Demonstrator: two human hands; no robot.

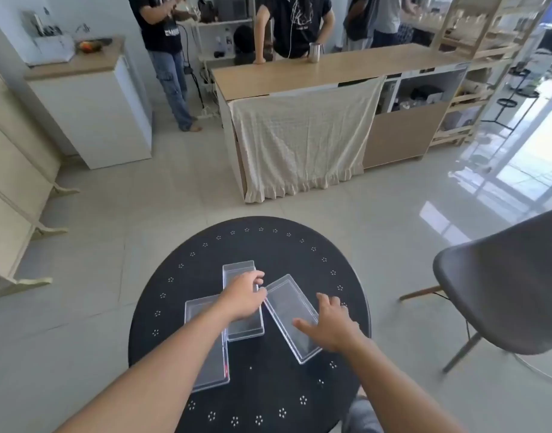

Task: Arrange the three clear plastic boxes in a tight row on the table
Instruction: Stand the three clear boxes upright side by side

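Note:
Three clear plastic boxes lie on a round black table. The left box sits nearest me, partly under my left forearm. The middle box lies lengthwise further away, its near end overlapping the left box's corner. The right box is angled, its far corner touching the middle box. My left hand rests on top of the middle box with fingers curled over its right edge. My right hand lies flat on the right box's near right side, fingers spread.
A dark grey chair stands to the right of the table. Beyond is tiled floor, a wooden counter with a cream cloth draped over it, and people standing behind it. A white cabinet is at the far left.

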